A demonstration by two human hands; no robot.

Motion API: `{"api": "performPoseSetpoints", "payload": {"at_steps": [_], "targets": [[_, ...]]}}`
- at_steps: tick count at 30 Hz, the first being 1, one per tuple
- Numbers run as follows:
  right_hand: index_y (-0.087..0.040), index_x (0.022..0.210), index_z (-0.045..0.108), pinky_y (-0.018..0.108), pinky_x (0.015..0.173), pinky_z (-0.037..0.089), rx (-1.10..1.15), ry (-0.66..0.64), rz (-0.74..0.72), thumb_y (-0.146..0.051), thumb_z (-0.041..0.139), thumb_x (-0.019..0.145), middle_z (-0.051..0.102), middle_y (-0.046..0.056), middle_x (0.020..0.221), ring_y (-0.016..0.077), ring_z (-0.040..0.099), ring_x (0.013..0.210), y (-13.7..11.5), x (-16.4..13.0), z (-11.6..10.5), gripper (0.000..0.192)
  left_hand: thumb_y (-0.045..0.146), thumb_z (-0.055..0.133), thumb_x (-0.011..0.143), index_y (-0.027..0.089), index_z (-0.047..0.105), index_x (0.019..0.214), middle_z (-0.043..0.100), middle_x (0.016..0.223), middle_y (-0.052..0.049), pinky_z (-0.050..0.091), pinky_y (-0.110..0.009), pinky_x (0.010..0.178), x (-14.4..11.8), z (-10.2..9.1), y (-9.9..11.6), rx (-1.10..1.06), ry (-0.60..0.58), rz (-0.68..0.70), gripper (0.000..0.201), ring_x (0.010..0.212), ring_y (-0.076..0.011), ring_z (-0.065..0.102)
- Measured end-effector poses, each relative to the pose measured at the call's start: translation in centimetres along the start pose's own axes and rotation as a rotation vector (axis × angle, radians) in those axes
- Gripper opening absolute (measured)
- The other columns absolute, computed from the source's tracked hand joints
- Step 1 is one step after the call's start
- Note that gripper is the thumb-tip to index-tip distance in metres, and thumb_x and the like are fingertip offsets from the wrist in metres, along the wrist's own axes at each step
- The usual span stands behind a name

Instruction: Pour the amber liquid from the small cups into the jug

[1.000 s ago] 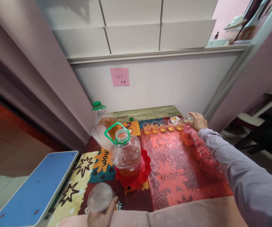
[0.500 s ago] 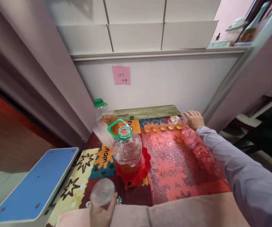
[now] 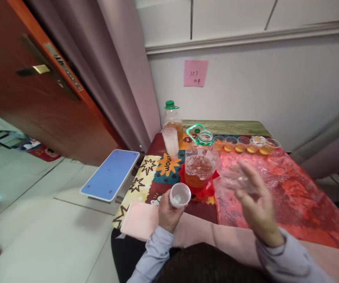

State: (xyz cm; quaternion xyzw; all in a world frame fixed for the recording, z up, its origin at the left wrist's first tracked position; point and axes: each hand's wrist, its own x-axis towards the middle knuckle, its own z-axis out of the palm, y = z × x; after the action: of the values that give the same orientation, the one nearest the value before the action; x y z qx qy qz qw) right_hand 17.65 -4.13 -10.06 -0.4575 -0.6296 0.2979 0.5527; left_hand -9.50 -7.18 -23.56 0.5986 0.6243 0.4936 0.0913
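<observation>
One empty plastic cup [image 3: 180,195] sits tilted in the left hand [image 3: 169,210], whose grip is clenched around it near the surface's [image 3: 234,126] front edge. Just right, the open oil jug [image 3: 201,164] on its red dish [image 3: 200,190] could tip if the blurred, released right hand [image 3: 256,202] swings into it, flooding the red plastic sheet [image 3: 290,192].

Five filled small cups [image 3: 242,144], two jugs [image 3: 200,163], one pink note [image 3: 195,73]

cup [image 3: 180,194]: clear plastic, looks empty, tilted mouth toward the camera, held just before the jug [image 3: 201,165].
</observation>
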Motion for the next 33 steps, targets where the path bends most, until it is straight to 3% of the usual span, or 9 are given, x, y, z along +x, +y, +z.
{"api": "performPoseSetpoints", "payload": {"at_steps": [3,7,13,17,21,23,26,31,33], "targets": [[-0.039,0.161,0.041,0.060,0.096,0.065,0.064,-0.090,-0.080,-0.046,0.070,0.096,0.061,0.009,0.150,0.0379,0.067,0.129,-1.1,-2.5,5.5,0.071,0.067,0.074,0.082,0.016,0.066,0.125,0.077,0.108,-0.014,0.064,-0.041,0.086,-0.2,-0.3,0.2,0.028,0.025,0.063,0.066,0.098,-0.0275,0.077],[-0.038,0.165,0.034,0.062,0.104,0.060,-0.057,-0.137,-0.230,-0.040,0.071,0.095,0.063,0.010,0.145,0.0373,0.066,0.129,-0.8,-3.4,9.3,0.079,0.068,0.068,0.088,0.017,0.066,0.127,0.077,0.109,-0.015,0.063,-0.039,0.087,-0.4,-0.7,0.4,0.010,0.040,0.116,0.064,0.099,-0.0262,0.076],[-0.037,0.169,0.025,0.065,0.109,0.055,-0.263,-0.332,-0.345,-0.060,0.054,0.102,0.056,0.011,0.156,0.0398,0.059,0.139,1.3,-5.2,10.6,0.077,0.074,0.062,0.088,0.018,0.068,0.121,0.078,0.108,-0.015,0.064,-0.040,0.083,-0.6,-1.1,0.3,-0.084,-0.032,0.089,0.066,0.097,-0.0262,0.076],[-0.039,0.168,0.026,0.061,0.107,0.057,-0.304,-0.311,-0.325,-0.056,0.045,0.107,0.062,0.009,0.151,0.0363,0.063,0.136,1.8,-5.9,11.3,0.066,0.076,0.064,0.085,0.018,0.070,0.118,0.079,0.107,-0.015,0.065,-0.041,0.084,-0.6,-1.0,-0.3,-0.130,-0.046,0.092,0.067,0.097,-0.0269,0.077],[-0.036,0.170,0.024,0.056,0.108,0.058,-0.279,-0.300,-0.308,-0.067,0.046,0.104,0.060,0.010,0.155,0.0353,0.062,0.137,1.5,-5.4,10.8,0.076,0.082,0.071,0.072,0.017,0.070,0.118,0.080,0.109,-0.018,0.065,-0.043,0.084,-0.2,-0.9,-1.3,-0.152,-0.063,-0.072,0.080,0.097,-0.0310,0.078],[-0.035,0.169,0.028,0.055,0.110,0.056,-0.250,-0.212,-0.290,-0.067,0.045,0.104,0.059,0.010,0.156,0.0344,0.060,0.139,1.8,-4.2,8.9,0.075,0.076,0.079,0.067,0.017,0.070,0.112,0.081,0.104,-0.017,0.064,-0.044,0.084,0.2,-0.9,-1.7,-0.086,-0.030,-0.229,0.075,0.094,-0.0330,0.079],[-0.035,0.157,0.046,0.056,0.112,0.054,-0.256,0.078,-0.208,-0.056,0.054,0.104,0.065,0.009,0.148,0.0330,0.062,0.136,4.2,-0.6,3.3,0.057,0.072,0.082,0.064,0.017,0.071,0.101,0.082,0.092,-0.015,0.063,-0.043,0.083,0.8,-0.8,-2.2,-0.064,-0.051,-0.406,0.067,0.092,-0.0351,0.079],[-0.022,0.142,0.055,0.055,0.106,0.055,-0.307,0.525,0.056,-0.056,0.070,0.090,0.070,0.016,0.134,0.0315,0.069,0.122,14.2,9.2,-10.1,0.063,0.075,0.081,0.059,0.018,0.073,0.097,0.083,0.093,-0.013,0.062,-0.044,0.086,1.5,-0.2,-2.3,-0.038,-0.032,-0.464,0.069,0.096,-0.0362,0.079],[-0.016,0.136,0.058,0.052,0.105,0.055,-0.438,0.562,0.224,-0.059,0.076,0.080,0.070,0.021,0.131,0.0334,0.070,0.119,18.8,12.8,-14.6,0.073,0.077,0.081,0.059,0.018,0.074,0.095,0.083,0.094,-0.014,0.063,-0.043,0.084,1.9,-0.2,-2.1,-0.011,-0.025,-0.440,0.069,0.098,-0.0368,0.078]]}}
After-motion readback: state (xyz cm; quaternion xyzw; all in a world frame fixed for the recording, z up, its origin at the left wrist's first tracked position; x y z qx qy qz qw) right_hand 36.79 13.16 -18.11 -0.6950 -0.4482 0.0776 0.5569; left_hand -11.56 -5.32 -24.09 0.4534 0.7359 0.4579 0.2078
